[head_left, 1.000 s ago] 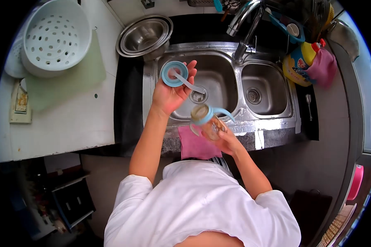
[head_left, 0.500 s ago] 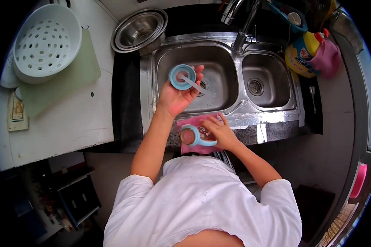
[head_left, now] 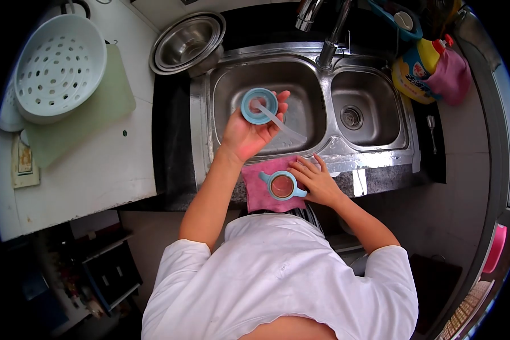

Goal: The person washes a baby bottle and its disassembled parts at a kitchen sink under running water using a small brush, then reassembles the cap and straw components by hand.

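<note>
A light-blue bottle lid (head_left: 259, 106) with a translucent straw (head_left: 289, 129) lies in my left hand (head_left: 248, 133), palm up over the large sink basin. The straw slants out toward the lower right. Below, a two-handled blue sippy bottle (head_left: 282, 186) stands upright without its lid on a folded pink cloth (head_left: 256, 195) at the counter's front edge. My right hand (head_left: 318, 184) is just right of the bottle, close to one handle, its fingers spread over the cloth's edge. Whether the thumb touches the handle is unclear.
The double steel sink (head_left: 201, 122) has a chrome faucet (head_left: 331, 48) behind it. Nested metal bowls (head_left: 190, 45) stand at the back left. On the left counter are a white colander (head_left: 62, 65) and a green board (head_left: 116, 93). A yellow detergent bottle (head_left: 413, 79) stands right.
The bottle has gone from tilted to upright on the cloth, and my right hand has come off its body. My left hand has shifted slightly right with the lid and straw.
</note>
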The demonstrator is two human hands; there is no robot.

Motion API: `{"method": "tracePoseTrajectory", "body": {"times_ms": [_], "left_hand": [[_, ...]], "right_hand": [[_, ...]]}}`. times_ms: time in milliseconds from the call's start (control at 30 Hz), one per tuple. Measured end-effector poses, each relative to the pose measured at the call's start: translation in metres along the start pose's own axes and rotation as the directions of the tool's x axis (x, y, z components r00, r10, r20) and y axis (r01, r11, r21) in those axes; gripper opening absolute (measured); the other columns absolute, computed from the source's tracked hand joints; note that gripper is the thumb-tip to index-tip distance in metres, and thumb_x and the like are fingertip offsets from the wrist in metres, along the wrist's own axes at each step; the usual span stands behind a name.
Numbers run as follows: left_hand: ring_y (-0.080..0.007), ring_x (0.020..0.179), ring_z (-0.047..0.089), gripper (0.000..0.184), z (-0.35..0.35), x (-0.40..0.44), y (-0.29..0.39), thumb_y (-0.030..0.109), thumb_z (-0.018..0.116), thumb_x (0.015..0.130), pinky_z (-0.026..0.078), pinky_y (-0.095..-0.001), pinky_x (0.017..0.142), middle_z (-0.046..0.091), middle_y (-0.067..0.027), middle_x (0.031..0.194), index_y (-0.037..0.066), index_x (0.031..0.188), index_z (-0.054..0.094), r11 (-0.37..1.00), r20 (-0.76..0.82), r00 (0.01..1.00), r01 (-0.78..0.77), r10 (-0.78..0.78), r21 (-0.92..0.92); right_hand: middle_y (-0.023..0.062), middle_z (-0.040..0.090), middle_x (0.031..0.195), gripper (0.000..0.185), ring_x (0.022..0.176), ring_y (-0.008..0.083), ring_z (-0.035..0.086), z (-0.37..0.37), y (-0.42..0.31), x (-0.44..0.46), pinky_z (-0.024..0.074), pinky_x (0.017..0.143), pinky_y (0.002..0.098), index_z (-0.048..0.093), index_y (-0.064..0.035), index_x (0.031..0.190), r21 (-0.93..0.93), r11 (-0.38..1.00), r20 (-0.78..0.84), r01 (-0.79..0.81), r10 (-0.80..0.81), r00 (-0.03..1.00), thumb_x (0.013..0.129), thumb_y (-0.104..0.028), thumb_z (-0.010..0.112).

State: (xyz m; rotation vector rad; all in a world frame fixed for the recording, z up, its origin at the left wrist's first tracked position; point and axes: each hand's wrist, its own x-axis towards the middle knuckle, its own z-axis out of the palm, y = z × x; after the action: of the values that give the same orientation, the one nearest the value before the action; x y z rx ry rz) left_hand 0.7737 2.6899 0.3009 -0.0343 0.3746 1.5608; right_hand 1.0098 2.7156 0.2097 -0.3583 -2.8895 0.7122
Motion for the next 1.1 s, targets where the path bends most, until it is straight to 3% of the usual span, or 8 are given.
{"method": "tracePoseTrajectory", "body": {"times_ms": [167,300,500,600,667,867,933,1100], "left_hand": [[-0.0247,0.096,0.056,0.036,0.002,0.003,-0.001,0.025,0.038,0.088,0.049,-0.0324,0.075,0.047,-0.0173,0.121,-0.002,0.106,0.053,0.999,-0.008,0.999,0.040,-0.040,-0.026],[-0.0243,0.090,0.057,0.037,-0.012,0.007,0.003,0.028,0.040,0.087,0.049,-0.0310,0.067,0.052,-0.0157,0.113,-0.001,0.103,0.055,0.990,0.092,0.986,0.142,-0.140,-0.014],[-0.0147,0.066,0.056,0.030,0.010,0.022,-0.022,0.036,0.037,0.089,0.043,-0.0264,0.050,0.058,-0.0008,0.076,0.012,0.091,0.056,0.916,-0.273,0.952,0.228,-0.138,0.331],[-0.0141,0.067,0.057,0.034,0.011,0.026,-0.023,0.040,0.032,0.090,0.045,-0.0257,0.051,0.057,0.0005,0.076,0.014,0.091,0.053,0.824,-0.190,0.976,0.191,-0.102,0.534],[-0.0139,0.066,0.057,0.038,0.012,0.028,-0.024,0.042,0.027,0.090,0.047,-0.0269,0.053,0.057,0.0002,0.076,0.014,0.093,0.052,0.781,-0.239,0.969,0.192,-0.056,0.594],[-0.0183,0.078,0.057,0.050,0.021,0.016,-0.032,0.049,0.026,0.090,0.052,-0.0329,0.065,0.055,-0.0062,0.091,0.009,0.112,0.046,0.768,-0.239,0.963,0.057,0.127,0.638],[-0.0199,0.090,0.054,0.054,0.024,0.011,-0.037,0.047,0.028,0.091,0.052,-0.0340,0.069,0.048,-0.0098,0.107,0.007,0.127,0.033,0.634,-0.121,0.920,-0.157,0.373,0.757],[-0.0193,0.097,0.052,0.049,0.013,0.008,-0.031,0.040,0.029,0.093,0.052,-0.0350,0.073,0.043,-0.0102,0.115,0.010,0.131,0.026,0.495,0.049,0.955,-0.194,0.292,0.847]], "right_hand": [[0.0052,0.044,0.125,0.067,0.123,0.0220,0.033,-0.027,0.006,-0.009,0.0162,0.102,0.0486,0.042,-0.0119,0.122,0.044,0.999,0.057,-0.010,0.008,0.998,0.061,-0.015,0.069],[0.0090,0.046,0.123,0.060,0.117,0.0225,0.042,-0.061,0.019,0.007,0.0296,0.097,0.0404,0.043,-0.0081,0.121,0.297,0.948,-0.184,-0.117,0.177,0.967,0.066,-0.012,0.068],[0.0110,0.050,0.115,0.041,0.099,0.0224,0.053,-0.115,0.000,0.098,0.0413,0.086,0.0308,0.051,-0.0034,0.111,0.590,0.805,-0.453,0.055,0.274,0.848,0.073,-0.015,0.063],[0.0061,0.056,0.098,0.036,0.092,0.0162,0.054,-0.109,0.005,0.120,0.0453,0.078,0.0274,0.050,-0.0058,0.110,0.583,0.812,-0.323,0.038,0.188,0.928,0.076,-0.014,0.057],[0.0022,0.055,0.089,0.030,0.082,0.0128,0.054,-0.115,-0.001,0.124,0.0474,0.066,0.0259,0.051,-0.0061,0.105,0.752,0.622,-0.029,-0.218,0.362,0.932,0.076,-0.015,0.054],[0.0027,0.055,0.082,0.026,0.075,0.0103,0.052,-0.096,0.005,0.133,0.0433,0.055,0.0224,0.053,-0.0040,0.096,0.953,0.235,0.065,-0.189,0.454,0.889,0.072,-0.012,0.058],[0.0028,0.056,0.083,0.024,0.072,0.0099,0.053,-0.098,0.000,0.133,0.0430,0.054,0.0227,0.053,-0.0038,0.095,0.949,0.263,0.027,-0.173,0.479,0.877,0.072,-0.012,0.058],[0.0029,0.056,0.077,0.023,0.069,0.0099,0.053,-0.100,-0.010,0.135,0.0441,0.060,0.0230,0.054,-0.0008,0.096,0.957,0.254,-0.020,-0.139,0.536,0.844,0.077,-0.013,0.055]]}}
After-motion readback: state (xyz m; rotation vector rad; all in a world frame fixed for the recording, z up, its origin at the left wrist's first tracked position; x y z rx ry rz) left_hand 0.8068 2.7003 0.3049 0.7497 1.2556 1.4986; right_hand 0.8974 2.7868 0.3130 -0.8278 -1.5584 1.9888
